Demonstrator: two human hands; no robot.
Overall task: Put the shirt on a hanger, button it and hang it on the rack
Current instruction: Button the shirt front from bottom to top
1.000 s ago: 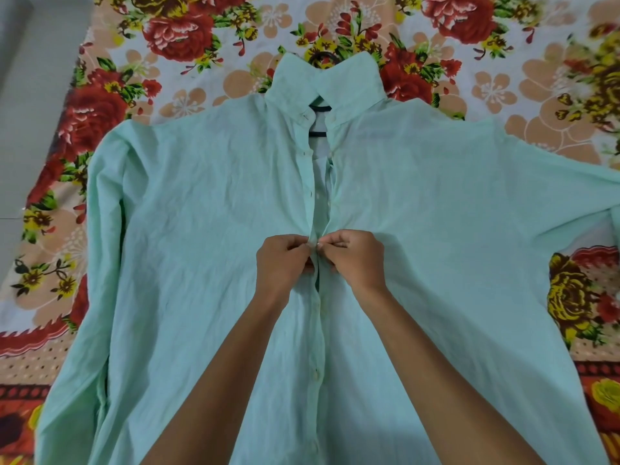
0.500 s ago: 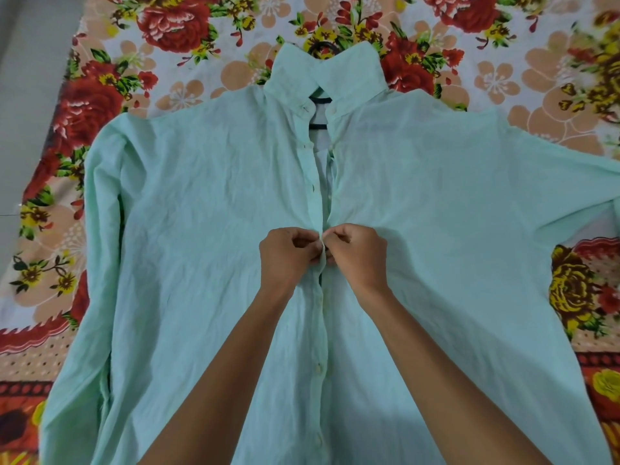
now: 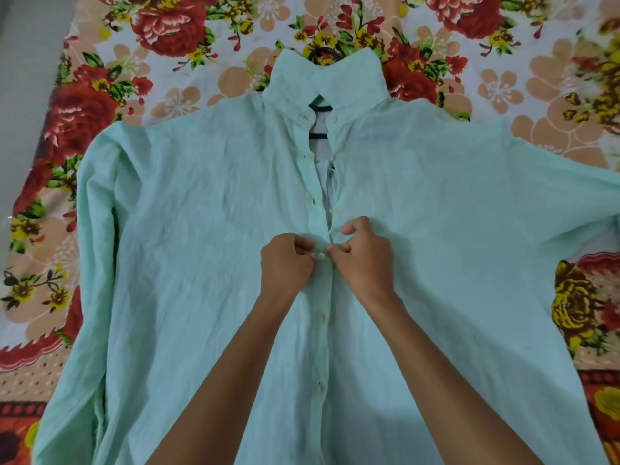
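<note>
At mid-placket of the shirt (image 3: 201,263), the left hand (image 3: 285,263) and right hand (image 3: 364,260) pinch the fabric on either side of a button (image 3: 321,255). Beyond them, the front gapes open up to the collar, showing a hanger (image 3: 318,107). Shirt lies flat on a floral sheet (image 3: 208,62).

The shirt (image 3: 201,263) is showing thin, matt, creased mint cloth; its buttons (image 3: 321,256) are looking glossy; the bedsheet (image 3: 503,88) is showing matt printed cloth.

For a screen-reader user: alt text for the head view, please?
Both hands, left and right, pinch a mint-green shirt's placket at a button. The shirt lies on a floral sheet, hanger inside the collar.
</note>
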